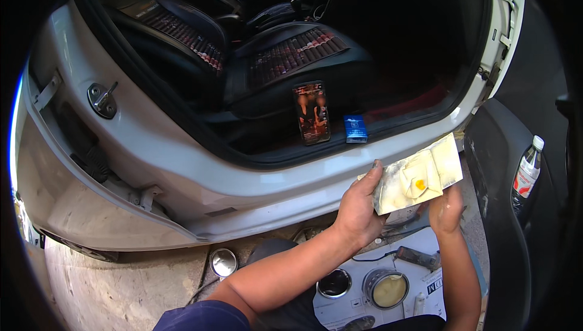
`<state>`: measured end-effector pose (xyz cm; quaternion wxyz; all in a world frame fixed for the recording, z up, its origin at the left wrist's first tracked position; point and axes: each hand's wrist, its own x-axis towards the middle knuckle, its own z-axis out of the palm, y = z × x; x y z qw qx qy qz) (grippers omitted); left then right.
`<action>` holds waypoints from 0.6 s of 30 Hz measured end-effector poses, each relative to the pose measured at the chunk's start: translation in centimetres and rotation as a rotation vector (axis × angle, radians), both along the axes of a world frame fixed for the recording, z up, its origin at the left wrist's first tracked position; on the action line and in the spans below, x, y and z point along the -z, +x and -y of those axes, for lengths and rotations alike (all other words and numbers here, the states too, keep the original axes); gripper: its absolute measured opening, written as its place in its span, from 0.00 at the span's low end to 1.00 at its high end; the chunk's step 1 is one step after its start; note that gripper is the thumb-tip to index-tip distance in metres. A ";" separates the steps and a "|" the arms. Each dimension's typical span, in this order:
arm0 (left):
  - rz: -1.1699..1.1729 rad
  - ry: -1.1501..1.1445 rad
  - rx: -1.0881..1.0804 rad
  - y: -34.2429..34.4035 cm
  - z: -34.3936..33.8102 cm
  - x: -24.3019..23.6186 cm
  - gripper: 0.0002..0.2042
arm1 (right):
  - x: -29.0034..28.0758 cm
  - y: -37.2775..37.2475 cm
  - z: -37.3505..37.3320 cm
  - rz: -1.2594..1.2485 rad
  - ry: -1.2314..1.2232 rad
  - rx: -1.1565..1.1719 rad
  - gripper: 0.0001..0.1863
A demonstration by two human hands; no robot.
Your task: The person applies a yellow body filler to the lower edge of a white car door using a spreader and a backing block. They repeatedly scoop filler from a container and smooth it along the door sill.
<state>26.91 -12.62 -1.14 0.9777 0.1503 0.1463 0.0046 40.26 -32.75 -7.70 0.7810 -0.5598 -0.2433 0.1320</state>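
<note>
Head view: cloth (pixel 419 176) between both hands' grip.

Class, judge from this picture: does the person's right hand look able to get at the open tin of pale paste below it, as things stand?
Probably yes: the right hand hangs just above the open tin, with nothing between, but it holds a smeared board.

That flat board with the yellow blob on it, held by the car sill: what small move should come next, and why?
Probably work the yellow blob into the pale paste around it. The left hand holds the smeared board level, the right hand is under its lower edge, and the blob sits unmixed. The open tin of paste lies below.
</note>
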 end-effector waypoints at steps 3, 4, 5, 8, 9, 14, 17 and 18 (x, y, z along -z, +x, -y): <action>-0.030 0.009 0.025 0.4 0.9 0.8 0.23 | -0.9 -2.2 2.1 -0.157 0.172 -0.029 0.36; -0.029 0.014 0.035 0.6 1.3 1.1 0.23 | -1.1 -2.9 2.3 -0.168 0.185 -0.032 0.37; -0.030 0.021 0.057 0.7 1.7 1.4 0.23 | -1.2 -3.4 2.2 -0.150 0.190 -0.019 0.35; -0.038 0.043 0.104 0.9 2.9 2.5 0.23 | 0.2 -3.1 3.2 -0.163 0.091 -0.024 0.34; -0.044 0.053 0.107 0.9 3.2 2.8 0.23 | 0.7 -3.0 3.0 -0.204 0.098 0.020 0.33; -0.063 0.087 0.120 1.0 4.5 3.0 0.24 | 1.4 -3.2 3.0 -0.339 0.303 0.004 0.35; -0.080 0.070 0.107 1.3 4.7 3.5 0.23 | 0.2 -3.8 3.0 -0.402 0.454 -0.072 0.37; -0.087 0.064 0.104 1.4 4.7 3.5 0.23 | -0.2 -3.9 3.0 -0.417 0.498 -0.100 0.37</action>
